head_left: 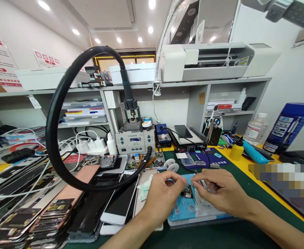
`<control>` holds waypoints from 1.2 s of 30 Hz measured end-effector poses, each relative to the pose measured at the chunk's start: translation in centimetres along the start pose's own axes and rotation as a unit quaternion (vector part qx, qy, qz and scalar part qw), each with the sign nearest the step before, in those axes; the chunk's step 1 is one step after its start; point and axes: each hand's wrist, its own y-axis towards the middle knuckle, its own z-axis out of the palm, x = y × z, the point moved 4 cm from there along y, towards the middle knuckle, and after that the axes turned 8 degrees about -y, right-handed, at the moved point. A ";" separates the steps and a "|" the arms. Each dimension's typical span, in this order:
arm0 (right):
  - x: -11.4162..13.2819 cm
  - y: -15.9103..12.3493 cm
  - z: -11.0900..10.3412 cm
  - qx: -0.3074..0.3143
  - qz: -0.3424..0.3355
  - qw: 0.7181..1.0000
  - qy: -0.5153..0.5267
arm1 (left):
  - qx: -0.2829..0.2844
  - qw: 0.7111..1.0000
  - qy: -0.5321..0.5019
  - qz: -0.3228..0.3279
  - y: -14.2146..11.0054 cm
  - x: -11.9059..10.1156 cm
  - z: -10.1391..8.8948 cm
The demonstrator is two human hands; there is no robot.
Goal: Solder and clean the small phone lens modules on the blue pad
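My left hand is closed, thumb and forefinger pinched together above the left part of a blue-covered flat case. Across from it, my right hand is also closed in a pinch, its fingertips a short gap from the left ones. Whatever either pinch holds is too small to make out. Between and below the fingertips, a small dark circuit board lies on the case. A white spool is just behind my left hand. Clear plastic shows under my right fingers.
Phones and stacked phone parts crowd the left. A hot-air station with a looping black hose stands behind a tray of small parts. At right are a yellow bottle and a clear bottle.
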 end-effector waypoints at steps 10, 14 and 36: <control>0.2 -0.1 0.1 0.000 -0.016 1.000 -0.018 | -0.006 1.000 -0.009 -0.005 -0.2 -0.4 0.3; 0.1 0.0 0.1 -0.001 -0.005 1.000 -0.007 | -0.006 1.000 -0.004 0.001 -0.1 -0.4 0.2; -1.1 0.0 -0.9 0.058 0.118 0.991 0.038 | -0.031 0.999 0.022 -0.031 -0.3 -0.5 -0.1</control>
